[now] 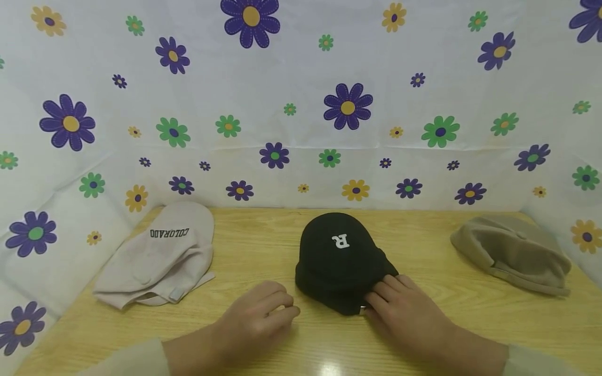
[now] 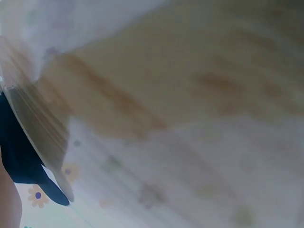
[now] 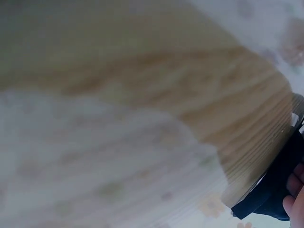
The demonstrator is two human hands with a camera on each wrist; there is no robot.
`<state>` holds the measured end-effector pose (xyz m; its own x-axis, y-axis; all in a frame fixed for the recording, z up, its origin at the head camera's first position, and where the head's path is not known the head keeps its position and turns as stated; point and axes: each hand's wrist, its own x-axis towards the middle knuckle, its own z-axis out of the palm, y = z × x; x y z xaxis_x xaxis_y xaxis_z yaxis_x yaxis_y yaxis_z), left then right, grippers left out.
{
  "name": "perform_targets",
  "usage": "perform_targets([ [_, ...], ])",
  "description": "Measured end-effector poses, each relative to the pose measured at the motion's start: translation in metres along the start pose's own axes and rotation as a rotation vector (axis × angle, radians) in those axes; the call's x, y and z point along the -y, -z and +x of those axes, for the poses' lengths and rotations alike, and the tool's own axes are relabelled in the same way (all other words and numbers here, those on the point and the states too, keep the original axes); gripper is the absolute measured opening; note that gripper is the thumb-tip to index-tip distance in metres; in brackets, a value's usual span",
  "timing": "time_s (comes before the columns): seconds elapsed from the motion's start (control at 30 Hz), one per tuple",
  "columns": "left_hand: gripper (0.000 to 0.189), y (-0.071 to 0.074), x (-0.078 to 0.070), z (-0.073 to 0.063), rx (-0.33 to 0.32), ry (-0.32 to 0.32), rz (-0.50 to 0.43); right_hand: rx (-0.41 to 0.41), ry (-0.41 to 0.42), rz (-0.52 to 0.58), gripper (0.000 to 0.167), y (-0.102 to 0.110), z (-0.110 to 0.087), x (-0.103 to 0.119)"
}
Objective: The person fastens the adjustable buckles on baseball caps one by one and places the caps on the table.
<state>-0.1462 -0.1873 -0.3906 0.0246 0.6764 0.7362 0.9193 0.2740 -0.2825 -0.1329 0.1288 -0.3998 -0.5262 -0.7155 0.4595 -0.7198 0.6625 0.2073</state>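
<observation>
The black cap (image 1: 329,271) sits on the counter (image 1: 254,245), in the middle and close to the person. Its white R (image 1: 340,241) shows on the far part. The right hand (image 1: 409,313) has its fingers bent over the cap's near right edge, and they pinch it beside a small shiny clip (image 1: 362,310). The left hand (image 1: 256,318) is just to the left, apart from the cap. Its fingers bend loosely and hold nothing.

To handle this cap well, I think a soft pinch on the edge is best, so the round top does not get squashed. The left hand could take the near left edge, so both sides would be held the same. Pulling with one side only might tip or twist the cap.

Now for room. A wide strip of counter lies between the black cap and the pink cap (image 1: 164,261) on the left. Another lies between it and the brown cap (image 1: 512,250) on the right. So there seems to be good space to slide sideways. On the far side, the counter stops at the flower cloth (image 1: 301,68), so a big push that way could bump it. The near edge is out of sight.
</observation>
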Motion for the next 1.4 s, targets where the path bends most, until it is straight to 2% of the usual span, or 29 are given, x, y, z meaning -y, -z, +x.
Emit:
perform_targets([
  [0.17,0.021,0.005,0.003,-0.008,0.025,0.07,0.002,0.0,-0.022,-0.001,0.018,0.002,-0.005,-0.006],
  [0.43,0.024,0.013,0.006,-0.016,0.021,0.093,0.039,-0.004,-0.057,-0.005,0.016,0.005,-0.017,-0.017],
  [0.63,0.024,0.019,0.009,-0.019,0.008,0.125,0.061,-0.012,-0.082,-0.023,0.03,0.007,-0.025,-0.025],
  [0.83,0.024,0.022,0.012,-0.021,0.018,0.141,0.079,0.033,-0.134,-0.052,0.015,0.012,-0.032,-0.03],
  [1.07,0.026,0.027,0.014,-0.028,0.03,0.165,0.09,0.028,-0.176,-0.067,0.023,0.013,-0.043,-0.04],
  [1.23,0.027,0.031,0.016,-0.035,0.043,0.188,0.106,0.05,-0.224,-0.074,0.015,0.015,-0.053,-0.048],
  [1.4,0.03,0.04,0.019,-0.044,0.056,0.249,0.135,0.035,-0.239,-0.073,0.015,0.017,-0.064,-0.059],
])
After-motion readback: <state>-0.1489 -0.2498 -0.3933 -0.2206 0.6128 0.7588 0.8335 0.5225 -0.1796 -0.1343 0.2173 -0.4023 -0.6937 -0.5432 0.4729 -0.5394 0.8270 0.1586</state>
